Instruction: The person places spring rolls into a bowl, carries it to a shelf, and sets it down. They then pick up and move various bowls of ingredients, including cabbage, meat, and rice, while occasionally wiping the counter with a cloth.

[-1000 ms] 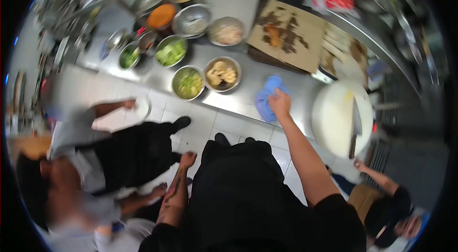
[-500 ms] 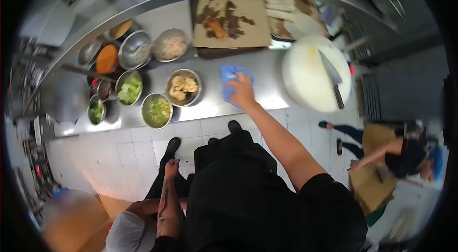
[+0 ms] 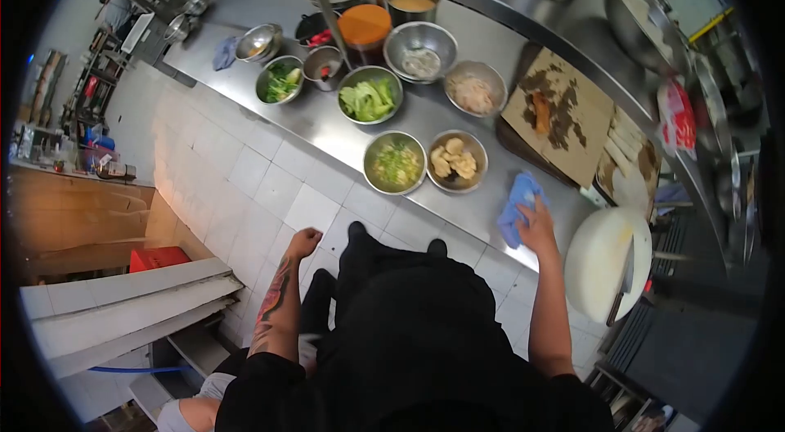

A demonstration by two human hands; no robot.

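Note:
My right hand [image 3: 537, 226] presses down on a blue cloth [image 3: 518, 201] lying near the front edge of the steel counter [image 3: 327, 125]. My left hand [image 3: 305, 241] hangs at my side over the white floor tiles, fingers curled, holding nothing. Just left of the cloth stand two steel bowls, one with fried pieces [image 3: 457, 159] and one with chopped greens [image 3: 395, 163]. A round white chopping block [image 3: 603, 261] with a cleaver [image 3: 628, 272] on it sits right of my right hand.
More steel bowls of vegetables [image 3: 370, 96] and a pot with an orange lid [image 3: 365, 25] fill the counter's back. A stained cardboard sheet [image 3: 559, 115] lies beyond the cloth. Another person [image 3: 204, 399] crouches low at my left. A wooden bench and a red box [image 3: 160, 257] stand at the left.
The view has swung, shifting the counter up and right. My right hand stays on the blue cloth, now nearer the chopping block. The person at the right is out of view.

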